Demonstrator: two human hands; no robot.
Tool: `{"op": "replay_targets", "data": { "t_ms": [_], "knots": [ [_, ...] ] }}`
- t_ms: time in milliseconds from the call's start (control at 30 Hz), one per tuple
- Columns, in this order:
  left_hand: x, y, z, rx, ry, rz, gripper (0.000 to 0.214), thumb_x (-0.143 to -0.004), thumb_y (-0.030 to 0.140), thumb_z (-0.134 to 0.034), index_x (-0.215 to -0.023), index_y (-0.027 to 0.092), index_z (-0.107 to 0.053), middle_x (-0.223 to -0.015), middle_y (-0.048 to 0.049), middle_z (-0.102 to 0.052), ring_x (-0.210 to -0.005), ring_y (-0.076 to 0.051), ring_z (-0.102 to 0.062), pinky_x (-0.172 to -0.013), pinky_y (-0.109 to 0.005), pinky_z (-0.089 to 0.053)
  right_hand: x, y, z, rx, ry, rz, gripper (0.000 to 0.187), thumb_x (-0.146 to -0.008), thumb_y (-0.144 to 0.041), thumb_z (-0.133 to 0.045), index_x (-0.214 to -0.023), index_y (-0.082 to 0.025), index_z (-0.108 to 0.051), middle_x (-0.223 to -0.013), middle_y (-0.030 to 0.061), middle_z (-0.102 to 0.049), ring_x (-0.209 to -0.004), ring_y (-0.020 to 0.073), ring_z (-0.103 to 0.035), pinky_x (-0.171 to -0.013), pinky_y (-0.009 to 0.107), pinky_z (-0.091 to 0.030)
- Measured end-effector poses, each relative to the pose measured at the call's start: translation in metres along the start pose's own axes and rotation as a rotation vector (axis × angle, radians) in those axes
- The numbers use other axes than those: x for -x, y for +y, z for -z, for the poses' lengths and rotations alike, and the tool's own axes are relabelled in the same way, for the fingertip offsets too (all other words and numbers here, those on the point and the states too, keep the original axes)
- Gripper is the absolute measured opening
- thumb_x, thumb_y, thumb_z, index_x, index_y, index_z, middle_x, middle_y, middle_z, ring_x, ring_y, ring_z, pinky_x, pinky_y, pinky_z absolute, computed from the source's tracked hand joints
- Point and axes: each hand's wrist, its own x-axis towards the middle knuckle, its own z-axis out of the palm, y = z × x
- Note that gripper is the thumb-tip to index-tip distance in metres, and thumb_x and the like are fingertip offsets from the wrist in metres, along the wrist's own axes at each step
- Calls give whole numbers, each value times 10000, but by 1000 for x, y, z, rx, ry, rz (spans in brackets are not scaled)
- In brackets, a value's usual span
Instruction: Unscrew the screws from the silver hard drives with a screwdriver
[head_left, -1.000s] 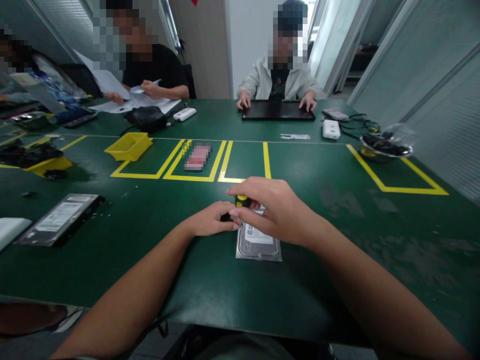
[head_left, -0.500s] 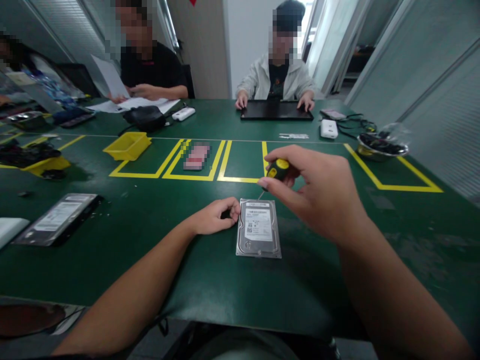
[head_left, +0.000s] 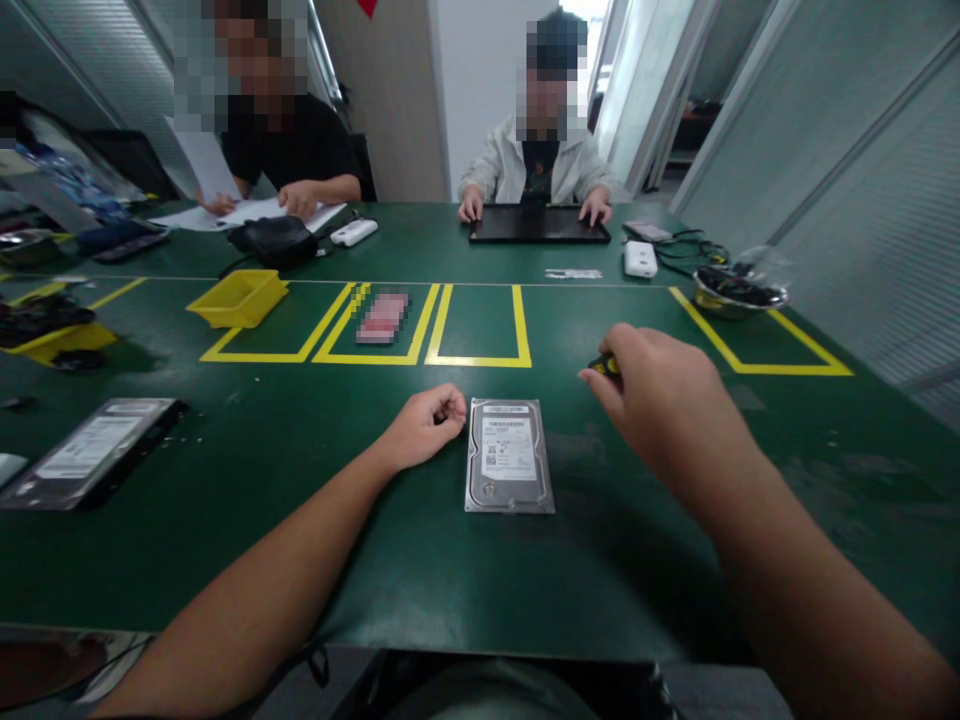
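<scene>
Two hands flank the hard drive (head_left: 510, 455), which lies flat, label up, on the green table (head_left: 300, 560) right before me. My right hand (head_left: 664, 405) is closed around a yellow-and-black screwdriver (head_left: 604, 365), held off to the drive's right with its tip hidden. My left hand (head_left: 427, 425) is curled shut just beside the drive's top left corner; whether it pinches anything I cannot tell. The cover is on and the drive looks whole. Its screws are too small to judge.

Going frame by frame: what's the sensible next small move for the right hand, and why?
Probably lay the screwdriver on the table: the right hand holds it low, off to the right of the hard drive, while the left hand rests curled at the drive's corner.
</scene>
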Motion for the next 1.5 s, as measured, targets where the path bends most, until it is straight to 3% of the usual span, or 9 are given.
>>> {"op": "replay_targets", "data": {
  "t_ms": [167, 300, 500, 900, 1500],
  "knots": [
    [-1, -1, -1, -30, 13, 3, 38, -772, 162, -563, -808, 154, -553, -715, 23, -540, -633, -102, -473, -601, -224, -376, 25, 2, -42, 57, -77, -74, 126, -960, -285, -522, -932, -163, -510, -919, 87, -584, -669, 172, -524, -529, 287, -261],
    [-1, 2, -1, -50, 25, 3, 27, -768, 155, -559, -794, 151, -560, -709, 21, -549, -632, -104, -480, -603, -225, -380, 33, 7, -74, -16, -132, -91, 167, -988, -308, -457, -977, -156, -525, -975, 94, -572, -752, 184, -562, -586, 285, -333],
    [-1, 5, 0, -87, 37, 3, 21, -765, 157, -561, -779, 150, -576, -705, 19, -566, -637, -106, -495, -606, -222, -383, 31, 12, -98, -65, -201, -126, 156, -971, -289, -469, -1040, -159, -522, -1006, 80, -559, -724, 168, -575, -588, 282, -351],
    [-3, 12, -5, -135, 75, 19, 36, -735, 142, -561, -735, 153, -595, -682, 18, -588, -624, -107, -509, -602, -217, -385, 31, 12, -99, -116, -271, -163, 238, -973, -327, -431, -1134, -168, -506, -1111, 94, -506, -681, 146, -581, -566, 276, -351],
    [-5, 15, -12, -102, 165, 103, 30, -733, 156, -574, -752, 159, -597, -676, 10, -602, -602, -114, -531, -573, -217, -395, 32, 16, -94, -205, -274, -125, 204, -964, -313, -454, -1080, -185, -561, -1128, 82, -497, -759, 139, -561, -620, 262, -386]
  ]
}}
